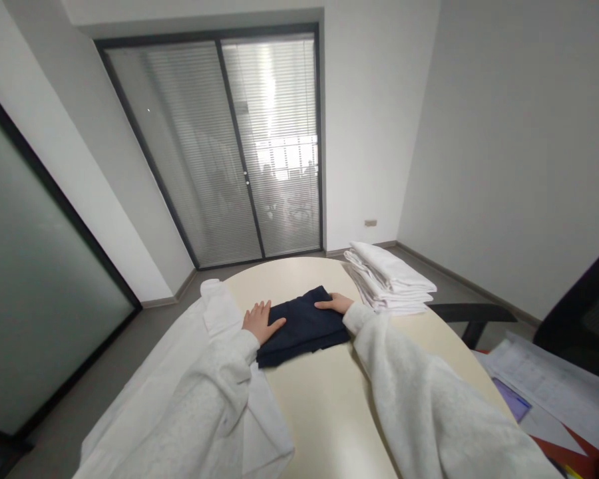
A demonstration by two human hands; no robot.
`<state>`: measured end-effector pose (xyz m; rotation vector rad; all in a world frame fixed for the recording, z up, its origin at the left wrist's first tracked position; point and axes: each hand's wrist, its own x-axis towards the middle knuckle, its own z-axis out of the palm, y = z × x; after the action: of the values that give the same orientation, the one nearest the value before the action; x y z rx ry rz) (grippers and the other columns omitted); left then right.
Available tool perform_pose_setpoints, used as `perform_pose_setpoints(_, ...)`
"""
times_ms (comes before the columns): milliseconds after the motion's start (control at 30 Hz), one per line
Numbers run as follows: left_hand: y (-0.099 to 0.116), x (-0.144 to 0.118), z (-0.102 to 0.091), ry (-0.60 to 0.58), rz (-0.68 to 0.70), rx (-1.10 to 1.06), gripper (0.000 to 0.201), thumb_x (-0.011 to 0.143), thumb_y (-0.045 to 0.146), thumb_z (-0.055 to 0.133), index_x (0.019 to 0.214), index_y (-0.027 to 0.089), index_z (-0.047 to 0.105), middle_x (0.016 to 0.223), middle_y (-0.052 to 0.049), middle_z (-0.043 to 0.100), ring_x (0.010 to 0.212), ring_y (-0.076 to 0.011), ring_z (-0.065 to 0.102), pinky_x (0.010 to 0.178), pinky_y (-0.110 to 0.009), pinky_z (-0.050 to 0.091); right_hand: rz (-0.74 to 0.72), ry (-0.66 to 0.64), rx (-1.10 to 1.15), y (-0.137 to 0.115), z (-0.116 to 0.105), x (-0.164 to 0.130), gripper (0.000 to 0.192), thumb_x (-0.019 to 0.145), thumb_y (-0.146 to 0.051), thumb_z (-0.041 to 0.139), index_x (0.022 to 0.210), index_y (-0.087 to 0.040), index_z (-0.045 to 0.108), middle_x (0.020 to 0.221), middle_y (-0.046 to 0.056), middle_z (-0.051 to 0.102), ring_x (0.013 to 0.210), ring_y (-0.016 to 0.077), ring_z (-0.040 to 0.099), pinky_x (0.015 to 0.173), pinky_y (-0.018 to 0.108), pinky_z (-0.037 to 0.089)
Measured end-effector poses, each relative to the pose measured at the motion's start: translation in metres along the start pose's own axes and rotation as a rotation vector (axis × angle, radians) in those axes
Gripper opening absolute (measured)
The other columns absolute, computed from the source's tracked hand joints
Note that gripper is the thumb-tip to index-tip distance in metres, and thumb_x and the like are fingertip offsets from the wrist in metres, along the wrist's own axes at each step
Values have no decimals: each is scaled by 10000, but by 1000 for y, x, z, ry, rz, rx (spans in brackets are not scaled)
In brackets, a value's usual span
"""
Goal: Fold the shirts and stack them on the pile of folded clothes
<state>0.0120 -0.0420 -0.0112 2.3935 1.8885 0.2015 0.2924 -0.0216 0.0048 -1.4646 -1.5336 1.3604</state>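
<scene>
Navy folded cloth (302,324) sits mid-worktop (324,406); left hand (260,320) and right hand (335,305) lie flat and open on its 9 and 2 o'clock edges. Press evenly, smoothing outward.

An office is suggested — a glass partition (34,279), blinded sliding doors (229,153), an office chair (579,313) and papers (554,386) are seen.

One folded navy garment (302,326), one white stack (389,278), two hands (299,313)
</scene>
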Motion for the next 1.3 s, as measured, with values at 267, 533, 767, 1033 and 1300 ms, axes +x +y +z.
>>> perform_pose_setpoints(267, -2, -3, 0, 7, 36, -99, 862, 735, 741, 298, 1373, 160, 293, 1432, -155, 273, 1328, -350, 164, 1035, -526, 132, -156, -486, 220, -21, 13, -29, 694, 496, -263, 801, 1136, -172, 548, 1087, 84, 636, 1052, 237, 561, 970, 412, 392)
perform_pose_setpoints(533, -5, 3, -4, 42, -10, -285, 705, 776, 623, 413, 1300, 152, 385, 1358, -147, 403, 1297, -325, 267, 1045, -509, 165, -90, -289, 181, -4, 16, -12, 490, 428, -221, 788, 889, -138, 643, 887, 58, 690, 889, 252, 619, 908, 440, 433)
perform_pose_setpoints(767, -8, 14, 1, 291, -165, -1089, 776, 790, 455, 557, 1380, 161, 147, 1444, -186, 205, 1281, -229, 337, 996, -326, 366, -232, 2, 317, -3, 9, -7, 559, 432, -268, 777, 958, -155, 626, 914, 63, 687, 900, 269, 617, 881, 463, 442)
perform_pose_setpoints(1033, 1, 0, -17, -53, -112, -1622, 628, 625, 336, 745, 1151, 93, 503, 1106, -162, 614, 948, -266, 619, 826, -374, 511, -263, -56, 409, -9, 12, -16, 670, 466, -302, 771, 1090, -170, 568, 1011, 88, 667, 959, 280, 605, 886, 459, 442)
perform_pose_setpoints(1300, -12, 8, -19, 108, -101, -1344, 578, 472, 448, 782, 902, 93, 631, 932, -116, 687, 948, -302, 611, 889, -406, 455, -39, -228, 424, 2, 11, -17, 425, 518, -288, 751, 900, -147, 628, 922, 98, 688, 911, 255, 629, 924, 433, 430)
